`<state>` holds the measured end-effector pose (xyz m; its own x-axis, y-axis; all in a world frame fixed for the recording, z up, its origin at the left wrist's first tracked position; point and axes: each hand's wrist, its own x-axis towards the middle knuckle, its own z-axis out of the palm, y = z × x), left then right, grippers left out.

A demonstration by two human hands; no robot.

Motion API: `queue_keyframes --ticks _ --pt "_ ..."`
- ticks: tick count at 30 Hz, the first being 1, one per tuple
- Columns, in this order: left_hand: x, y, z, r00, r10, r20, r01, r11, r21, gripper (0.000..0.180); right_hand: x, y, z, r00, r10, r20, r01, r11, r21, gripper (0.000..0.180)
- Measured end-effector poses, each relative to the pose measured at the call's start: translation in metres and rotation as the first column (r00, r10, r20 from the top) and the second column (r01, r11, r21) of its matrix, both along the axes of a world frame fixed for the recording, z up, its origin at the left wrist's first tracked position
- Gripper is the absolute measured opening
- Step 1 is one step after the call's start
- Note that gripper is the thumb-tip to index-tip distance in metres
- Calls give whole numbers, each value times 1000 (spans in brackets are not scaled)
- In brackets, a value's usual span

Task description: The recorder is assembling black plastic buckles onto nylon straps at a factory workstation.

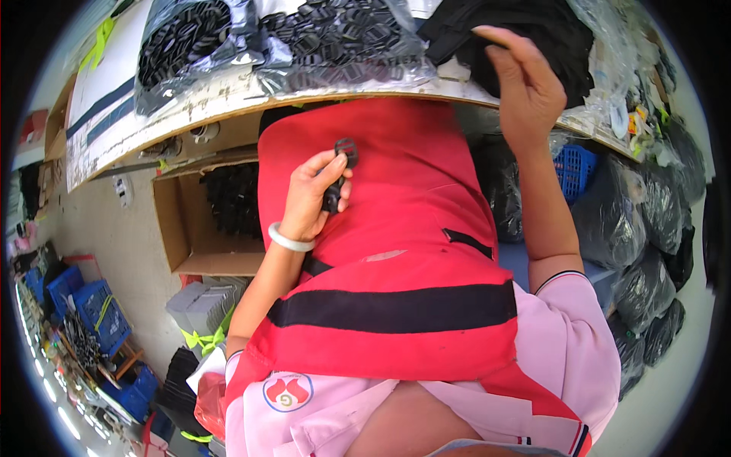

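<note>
A round red-and-white badge (288,391) sits low on the pink shirt. Above it, the left hand (314,199) pinches a small black plastic buckle (339,171) between thumb and fingers over the red apron (396,251); held by one end only, it could slip and drop to the floor. Left of it an open brown carton (199,228) holds dark parts. The right hand (525,84), fingers loosely curled and holding nothing I can make out, touches black cloth (548,30) on the worktable (228,99), beside clear bags of black buckles (320,38) that might slide off its edge
</note>
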<state>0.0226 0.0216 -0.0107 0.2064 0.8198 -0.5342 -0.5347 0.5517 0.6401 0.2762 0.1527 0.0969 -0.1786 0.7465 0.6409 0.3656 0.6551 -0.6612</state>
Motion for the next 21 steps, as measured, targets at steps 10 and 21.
queue_keyframes --ticks 10,21 --pt "9 4 15 970 160 -182 -121 971 206 15 -65 -77 -60 900 164 -405 -426 129 -895 15" --pt "10 -1 -2 833 289 -471 -29 874 485 15 -72 -79 -69 813 -117 -571 -573 21 -820 15"
